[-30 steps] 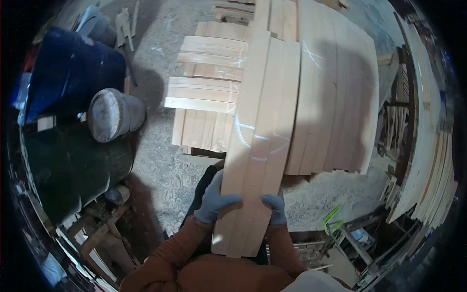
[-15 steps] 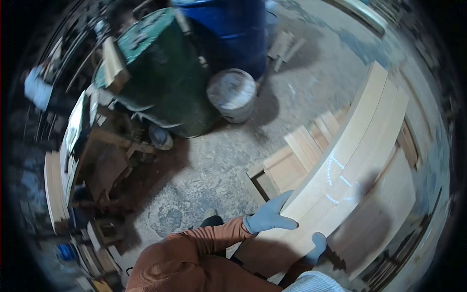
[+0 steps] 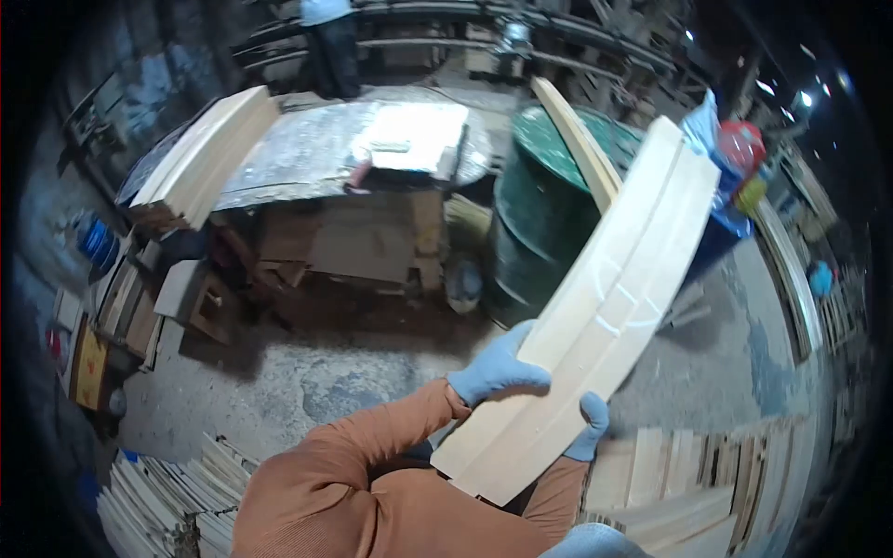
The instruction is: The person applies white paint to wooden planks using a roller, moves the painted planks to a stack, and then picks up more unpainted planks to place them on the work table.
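Note:
Two long, pale, slightly curved wooden boards [image 3: 567, 349] lie side by side in front of me, tilted with their far end up to the right. White chalk lines cross their faces near the middle. My left hand [image 3: 502, 367], in a light blue-grey glove, grips the left edge, its thumb on top and its other fingers out of sight beneath. On the opposite edge, lower down, my gloved right hand [image 3: 588, 430] has its thumb up against the side, while its remaining fingers are mostly hidden under the wood.
A green drum [image 3: 530, 246] with a plank [image 3: 579, 144] across its top stands beyond the boards. Left of it is a sheet-topped workbench [image 3: 288, 158] bearing stacked planks [image 3: 209, 158]. Wood pieces [image 3: 670, 474] lie at lower right and lower left. A person [image 3: 332, 56] stands far back.
My view has swung left, bringing the workbench to the front. Both hands have kept hold of the boards, which have turned along with me, away from the wood stacks and over toward the drum.

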A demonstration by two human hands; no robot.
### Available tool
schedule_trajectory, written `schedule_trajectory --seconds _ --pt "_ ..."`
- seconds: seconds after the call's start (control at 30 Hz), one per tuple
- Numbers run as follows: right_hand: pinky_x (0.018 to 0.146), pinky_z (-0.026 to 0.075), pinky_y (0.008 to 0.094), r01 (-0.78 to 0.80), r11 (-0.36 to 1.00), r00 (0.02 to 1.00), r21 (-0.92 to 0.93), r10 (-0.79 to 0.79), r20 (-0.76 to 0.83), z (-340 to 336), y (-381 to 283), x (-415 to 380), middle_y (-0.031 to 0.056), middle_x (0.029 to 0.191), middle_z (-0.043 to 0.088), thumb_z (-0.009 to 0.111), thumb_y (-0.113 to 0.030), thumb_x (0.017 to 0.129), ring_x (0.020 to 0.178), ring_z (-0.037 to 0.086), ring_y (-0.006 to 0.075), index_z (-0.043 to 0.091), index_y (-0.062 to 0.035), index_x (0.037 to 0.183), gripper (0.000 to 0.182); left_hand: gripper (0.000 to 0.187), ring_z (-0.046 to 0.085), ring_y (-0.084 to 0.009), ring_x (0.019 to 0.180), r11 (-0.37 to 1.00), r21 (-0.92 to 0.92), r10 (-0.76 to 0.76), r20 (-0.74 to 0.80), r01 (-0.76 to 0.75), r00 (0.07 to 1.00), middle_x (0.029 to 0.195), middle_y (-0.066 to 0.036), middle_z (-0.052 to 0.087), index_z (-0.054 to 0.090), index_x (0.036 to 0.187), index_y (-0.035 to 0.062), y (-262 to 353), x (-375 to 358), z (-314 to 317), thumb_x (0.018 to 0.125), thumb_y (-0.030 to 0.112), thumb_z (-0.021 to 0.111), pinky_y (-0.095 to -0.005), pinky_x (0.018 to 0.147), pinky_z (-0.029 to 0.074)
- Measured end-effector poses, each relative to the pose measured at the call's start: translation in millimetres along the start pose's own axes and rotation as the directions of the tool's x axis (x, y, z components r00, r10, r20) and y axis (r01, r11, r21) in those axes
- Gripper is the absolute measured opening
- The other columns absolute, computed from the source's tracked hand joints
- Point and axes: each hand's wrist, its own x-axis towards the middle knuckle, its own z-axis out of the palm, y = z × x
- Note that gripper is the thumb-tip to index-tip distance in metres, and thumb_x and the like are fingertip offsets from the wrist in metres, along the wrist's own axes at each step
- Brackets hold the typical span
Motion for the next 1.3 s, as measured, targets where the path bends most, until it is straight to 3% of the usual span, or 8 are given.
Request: schedule_trajectory --seconds 0.1,0.27,0.3,0.4,0.63,0.93,1.2,1.3 --pt "0.093 0.044 0.0427 -0.139 0.985 0.987 -0.097 0.147 0.071 62 52 42 0.0205 0.123 0.049 0.056 -0.021 0.069 0.108 0.053 0.0336 0.036 0.0033 0.13 0.069 0.076 0.049 -0.0156 0.107 0.987 0.123 0.124 -0.171 -0.103 0.978 0.119 -0.009 0.051 0.038 0.129 -0.0004 40 -26 -87 0.065 0.014 0.076 -0.0295 0.09 0.042" --pt "0.089 0.047 0.0357 -0.106 0.973 0.922 -0.203 0.172 0.347 161 128 109 0.0181 0.117 0.054 0.052 -0.007 0.07 0.101 0.057 0.0283 0.04 0.0065 0.125 0.057 0.064 0.053 -0.0154 0.099 0.957 0.172 0.287 -0.418 -0.235 0.862 0.112 -0.009 0.055 0.043 0.125 -0.0014 107 -72 -176 0.07 0.013 0.072 -0.0288 0.083 0.046" --pt "0.085 0.05 0.035 -0.229 0.961 0.906 -0.152 0.268 0.329 179 141 121 0.0178 0.111 0.056 0.056 -0.005 0.067 0.096 0.06 0.0275 0.041 0.0063 0.122 0.058 0.062 0.053 -0.0153 0.099 0.953 0.16 0.303 -0.432 -0.258 0.849 0.112 -0.008 0.055 0.043 0.124 -0.0018 116 -78 -194 0.071 0.013 0.071 -0.0286 0.083 0.046" --pt "0.077 0.05 0.0302 -0.214 0.934 0.873 -0.284 0.314 0.372 215 186 156 0.0115 0.1 0.059 0.06 -0.006 0.07 0.088 0.06 0.0188 0.048 0.0033 0.111 0.044 0.053 0.054 -0.0155 0.097 0.94 0.121 0.335 -0.491 -0.318 0.804 0.111 -0.009 0.055 0.046 0.12 -0.0031 128 -92 -254 0.074 0.012 0.067 -0.0274 0.084 0.045" --pt "0.073 0.049 0.0296 -0.361 0.862 0.776 -0.356 0.49 0.397 284 292 216 0.0094 0.094 0.059 0.063 -0.007 0.07 0.082 0.059 0.0161 0.052 0.0025 0.104 0.037 0.053 0.054 -0.019 0.103 0.902 0.229 0.428 -0.581 -0.366 0.692 0.116 -0.011 0.054 0.043 0.125 -0.0025 185 -116 -340 0.078 0.014 0.06 -0.0305 0.088 0.044" --pt "0.073 0.051 0.0332 -0.576 0.762 0.684 -0.294 0.647 0.337 343 434 271 0.0128 0.094 0.06 0.06 -0.007 0.071 0.081 0.061 0.0206 0.052 0.0049 0.106 0.038 0.052 0.055 -0.0232 0.105 0.905 -0.122 0.237 -0.651 -0.407 0.721 0.118 -0.015 0.053 0.043 0.124 -0.0045 218 -138 -473 0.077 0.011 0.061 -0.0332 0.09 0.044" --pt "0.077 0.053 0.0365 -0.619 0.766 0.746 -0.176 0.643 0.175 411 511 327 0.0195 0.099 0.061 0.057 -0.015 0.076 0.085 0.063 0.0278 0.051 0.009 0.11 0.042 0.041 0.062 -0.025 0.09 0.903 -0.422 -0.182 -0.546 -0.081 0.818 0.105 -0.017 0.06 0.05 0.117 -0.0051 267 -107 -634 0.082 0.017 0.054 -0.0353 0.079 0.052" --pt "0.072 0.052 0.0334 -0.601 0.785 0.774 -0.149 0.619 0.135 403 548 379 0.016 0.089 0.063 0.059 -0.015 0.076 0.081 0.064 0.0241 0.057 0.0068 0.1 0.032 0.038 0.064 -0.0217 0.082 0.926 -0.377 -0.201 -0.482 0.005 0.853 0.098 -0.016 0.063 0.055 0.109 -0.005 283 -75 -676 0.082 0.022 0.057 -0.033 0.073 0.053"
